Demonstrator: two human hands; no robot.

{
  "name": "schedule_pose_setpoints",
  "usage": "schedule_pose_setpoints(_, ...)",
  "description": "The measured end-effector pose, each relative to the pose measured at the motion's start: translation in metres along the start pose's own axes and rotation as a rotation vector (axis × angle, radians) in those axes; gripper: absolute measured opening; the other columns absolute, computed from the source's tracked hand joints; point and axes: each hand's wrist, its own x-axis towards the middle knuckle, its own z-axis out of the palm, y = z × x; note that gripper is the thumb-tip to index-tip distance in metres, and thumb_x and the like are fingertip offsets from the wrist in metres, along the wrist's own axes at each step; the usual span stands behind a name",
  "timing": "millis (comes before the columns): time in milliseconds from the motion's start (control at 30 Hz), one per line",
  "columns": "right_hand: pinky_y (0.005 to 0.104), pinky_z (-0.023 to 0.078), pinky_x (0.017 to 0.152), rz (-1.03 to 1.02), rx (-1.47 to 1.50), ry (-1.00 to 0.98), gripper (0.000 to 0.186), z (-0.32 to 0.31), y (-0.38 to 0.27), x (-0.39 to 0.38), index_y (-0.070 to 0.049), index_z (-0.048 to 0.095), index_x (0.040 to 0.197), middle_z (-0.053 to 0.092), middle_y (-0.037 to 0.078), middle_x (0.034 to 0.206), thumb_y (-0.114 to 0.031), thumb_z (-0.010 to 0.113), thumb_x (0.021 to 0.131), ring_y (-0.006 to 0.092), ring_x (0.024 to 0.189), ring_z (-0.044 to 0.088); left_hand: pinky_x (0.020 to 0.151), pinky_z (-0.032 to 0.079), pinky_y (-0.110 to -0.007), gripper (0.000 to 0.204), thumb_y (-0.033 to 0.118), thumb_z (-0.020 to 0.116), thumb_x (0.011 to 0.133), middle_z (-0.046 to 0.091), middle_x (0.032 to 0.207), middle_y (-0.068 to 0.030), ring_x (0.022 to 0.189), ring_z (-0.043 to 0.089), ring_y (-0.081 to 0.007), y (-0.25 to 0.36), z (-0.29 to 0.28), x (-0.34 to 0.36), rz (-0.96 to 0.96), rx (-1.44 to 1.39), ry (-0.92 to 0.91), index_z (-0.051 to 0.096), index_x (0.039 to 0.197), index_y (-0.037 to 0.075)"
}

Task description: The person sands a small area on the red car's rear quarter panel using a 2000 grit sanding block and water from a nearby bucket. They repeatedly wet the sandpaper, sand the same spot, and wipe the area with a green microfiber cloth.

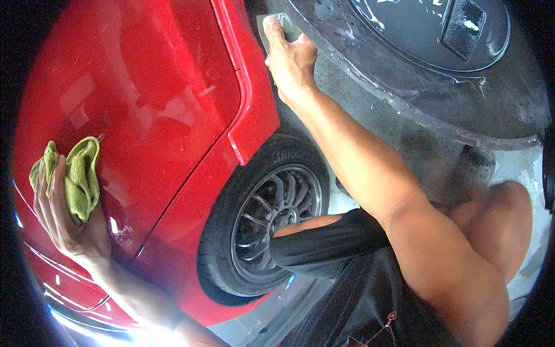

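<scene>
At the left, my left hand (72, 228) is closed on a yellow-green cloth (82, 180), which is folded and bunched between the fingers. The hand is over the glossy red car body panel (150, 110); whether the cloth presses on it I cannot tell. My right arm reaches far ahead to the top middle. There my right hand (293, 61) grips a flat, pale grey-green piece (287, 24), its thumb laid along the top. The kind of this piece is not clear. It is beside the rim of a large dark, round-edged object (370, 75).
A black tyre (219, 254) with a grey multi-spoke wheel (254, 231) is under the red wheel arch, close to my bent knee (312, 246). The dark round-edged object has wet, shiny patches on top. Pale floor (523, 168) shows at the right.
</scene>
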Motion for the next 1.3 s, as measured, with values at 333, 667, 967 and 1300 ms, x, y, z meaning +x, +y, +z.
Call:
schedule_pose_setpoints(333,0.0463,0.04,0.113,0.081,0.12,-0.101,0.049,-0.005,0.012,0.005,0.0,0.055,0.143,0.058,0.022,0.144,-0.038,0.048,0.114,0.0346,0.133,0.055,0.112,0.053,-0.052,0.052,0.011,0.09,0.078,0.076,0.128,-0.0099,0.122,0.07,-0.0337,0.003,0.0,-0.001,-0.016,-0.012,-0.025,0.075,0.128,0.006)
schedule_pose_setpoints(667,0.0494,0.053,0.104,-0.22,0.137,-0.567,0.064,-0.016,-0.033,-0.015,-0.011,0.046,0.161,0.061,0.027,0.142,-0.053,0.037,0.114,0.0424,0.119,0.066,0.114,0.05,-0.049,0.045,0.011,0.083,0.086,0.075,0.133,-0.0118,0.127,0.068,-0.0332,0.006,-0.004,-0.003,0.018,0.005,-0.091,0.074,0.13,0.007)
schedule_pose_setpoints(967,0.0563,0.06,0.071,-0.212,-0.441,-0.849,0.073,-0.03,-0.073,-0.029,-0.032,0.037,0.167,0.071,0.022,0.072,-0.072,0.042,0.106,0.0455,0.073,0.074,0.111,0.052,-0.048,0.047,0.015,0.087,0.082,0.075,0.132,-0.0132,0.125,0.069,-0.0337,0.008,-0.007,0.003,0.019,0.028,-0.08,0.076,0.127,0.006)
schedule_pose_setpoints(1300,0.0476,0.062,0.084,-0.19,-0.226,-0.423,0.053,-0.066,-0.05,-0.03,-0.007,0.072,0.133,0.077,0.026,0.108,-0.051,0.056,0.11,0.043,0.101,0.077,0.112,0.047,-0.048,0.064,0.02,0.088,0.078,0.067,0.144,-0.0083,0.135,0.062,-0.0318,0.05,0.016,0.013,-0.049,0.069,-0.089,0.07,0.139,0.018)
